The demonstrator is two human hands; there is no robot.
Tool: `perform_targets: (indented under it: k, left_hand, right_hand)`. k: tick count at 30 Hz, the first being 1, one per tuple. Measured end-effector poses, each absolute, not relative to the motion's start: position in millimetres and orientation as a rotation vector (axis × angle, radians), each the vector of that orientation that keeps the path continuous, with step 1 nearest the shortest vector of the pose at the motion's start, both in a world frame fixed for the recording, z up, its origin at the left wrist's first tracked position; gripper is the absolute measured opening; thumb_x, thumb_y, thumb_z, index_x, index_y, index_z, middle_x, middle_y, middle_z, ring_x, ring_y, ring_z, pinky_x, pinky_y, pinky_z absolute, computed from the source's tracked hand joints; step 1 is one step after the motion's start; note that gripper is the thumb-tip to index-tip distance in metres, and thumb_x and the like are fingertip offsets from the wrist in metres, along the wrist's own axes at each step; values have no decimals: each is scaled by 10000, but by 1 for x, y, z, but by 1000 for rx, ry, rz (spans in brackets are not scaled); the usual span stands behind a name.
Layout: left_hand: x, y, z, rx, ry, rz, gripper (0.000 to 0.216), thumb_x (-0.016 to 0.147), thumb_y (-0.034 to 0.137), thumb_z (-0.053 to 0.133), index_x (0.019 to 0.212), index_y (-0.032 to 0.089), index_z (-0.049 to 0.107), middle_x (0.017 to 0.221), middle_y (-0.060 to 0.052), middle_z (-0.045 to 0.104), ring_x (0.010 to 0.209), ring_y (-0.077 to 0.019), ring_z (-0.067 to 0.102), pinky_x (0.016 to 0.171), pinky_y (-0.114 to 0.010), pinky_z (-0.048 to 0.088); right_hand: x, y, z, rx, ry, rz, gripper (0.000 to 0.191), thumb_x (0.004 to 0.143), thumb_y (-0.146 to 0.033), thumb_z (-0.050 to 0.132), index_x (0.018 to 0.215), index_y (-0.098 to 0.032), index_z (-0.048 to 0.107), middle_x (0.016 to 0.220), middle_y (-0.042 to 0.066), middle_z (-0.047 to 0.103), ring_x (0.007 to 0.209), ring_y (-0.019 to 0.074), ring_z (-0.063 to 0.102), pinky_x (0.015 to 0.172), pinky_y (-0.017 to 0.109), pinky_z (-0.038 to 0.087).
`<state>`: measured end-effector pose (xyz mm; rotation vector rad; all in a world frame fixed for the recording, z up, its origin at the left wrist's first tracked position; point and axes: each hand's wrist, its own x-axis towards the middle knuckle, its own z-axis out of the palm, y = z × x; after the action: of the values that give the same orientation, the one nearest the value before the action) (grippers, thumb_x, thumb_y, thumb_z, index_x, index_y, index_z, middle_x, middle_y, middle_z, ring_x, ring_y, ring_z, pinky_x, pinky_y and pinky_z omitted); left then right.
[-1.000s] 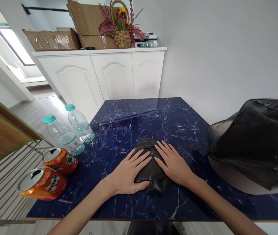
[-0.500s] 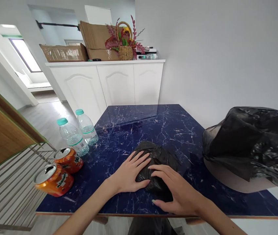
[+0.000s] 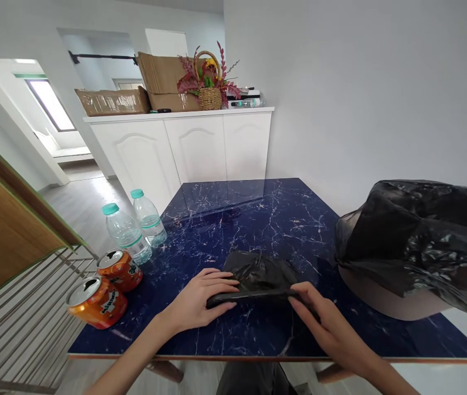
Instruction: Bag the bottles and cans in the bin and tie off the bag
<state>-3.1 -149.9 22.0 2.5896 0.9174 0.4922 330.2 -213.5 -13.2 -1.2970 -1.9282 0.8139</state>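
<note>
A crumpled black plastic bag (image 3: 260,277) lies on the dark blue marble table (image 3: 253,214), near its front edge. Its near edge is folded into a flat strip. My left hand (image 3: 198,299) pinches the left end of that strip, fingers curled round it. My right hand (image 3: 324,323) grips the right end, fingers closed on the plastic. Both forearms reach in from the bottom of the view.
Two orange soda cans (image 3: 99,302) and two water bottles (image 3: 128,233) stand at the table's left edge. A bin lined with a black bag (image 3: 418,247) sits at the right. A white cabinet (image 3: 184,145) with boxes and a flower basket (image 3: 208,82) stands behind.
My hands went from pressing flat on top of the bag to gripping its near edge at both ends. The bag is flatter and its front edge is folded over.
</note>
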Motion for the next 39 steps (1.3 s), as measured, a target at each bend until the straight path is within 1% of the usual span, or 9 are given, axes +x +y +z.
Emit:
perform_targets:
  k: [4, 8, 10, 12, 14, 16, 21, 30, 39]
  left_hand:
    - [7, -156, 23, 2379, 1156, 696, 373, 1108, 439, 543, 890, 221, 753, 867, -10, 802, 826, -205, 758, 828, -333, 586]
    - [28, -155, 20, 2276, 1367, 742, 395, 1131, 485, 462, 973, 199, 684, 675, 25, 680, 553, -171, 629, 531, -282, 464]
    - [37, -154, 18, 2322, 1457, 854, 308, 1126, 434, 497, 1213, 184, 653, 882, -28, 774, 702, -212, 728, 624, -313, 546]
    - [45, -154, 17, 2522, 1507, 1031, 363, 1114, 321, 533, 1445, 173, 550, 1301, -142, 760, 1118, -292, 762, 909, -413, 603]
    - [51, -157, 18, 2817, 1430, 1101, 473, 1102, 197, 516, 1571, 180, 455, 1592, -177, 591, 1459, -315, 586, 1148, -485, 507]
    - [57, -160, 19, 3058, 1255, 951, 524, 1097, 136, 474, 1617, 176, 425, 1674, -147, 517, 1587, -290, 441, 1254, -485, 416]
    - [64, -153, 9, 3210, 1144, 490, 564, 1141, 304, 437, 1679, 150, 367, 1736, -97, 426, 1671, -325, 243, 1366, -566, 222]
    - [52, -124, -15, 2953, 1114, 342, 706, 1161, 507, 358, 1759, 219, 116, 1779, -94, 326, 1675, -316, 207, 1364, -587, 215]
    - [53, -125, -15, 2862, 1104, 422, 724, 1159, 476, 382, 1765, 275, 38, 1784, -80, 309, 1676, -313, 199, 1369, -603, 193]
  right_hand:
    - [338, -205, -15, -1430, -1707, 751, 374, 1121, -592, 439, 1164, -252, 590, 844, 20, 747, 746, 220, 727, 657, 319, 590]
    - [325, -197, -13, -1502, -1555, 498, 475, 1114, -535, 463, 1474, -226, 487, 1449, 156, 676, 1338, 329, 670, 1057, 486, 604]
    - [311, -199, -11, -1449, -1667, 244, 557, 1118, -433, 475, 1630, -243, 367, 1674, 148, 474, 1548, 340, 474, 1221, 560, 486]
    - [295, -202, -11, -1354, -1869, 37, 575, 1129, -339, 454, 1684, -262, 328, 1750, 117, 368, 1623, 331, 354, 1282, 581, 417]
    - [282, -201, -16, -1293, -2041, -57, 596, 1144, -308, 425, 1720, -268, 277, 1781, 98, 319, 1657, 327, 278, 1302, 595, 388]
    - [273, -197, -26, -1302, -2141, -114, 642, 1156, -331, 408, 1756, -263, 187, 1801, 92, 278, 1676, 344, 215, 1304, 624, 372]
    - [269, -174, -53, -1364, -2235, -237, 729, 1164, -363, 375, 1773, -217, 3, 1806, 120, 239, 1682, 359, 168, 1320, 650, 321]
    - [278, -153, -61, -1479, -2323, -174, 617, 1171, -468, 292, 1728, -207, 330, 1801, 103, 248, 1678, 353, 189, 1335, 650, 268]
    - [282, -153, -60, -1423, -2328, -68, 606, 1172, -428, 297, 1742, -224, 284, 1793, 90, 280, 1676, 334, 207, 1337, 654, 278]
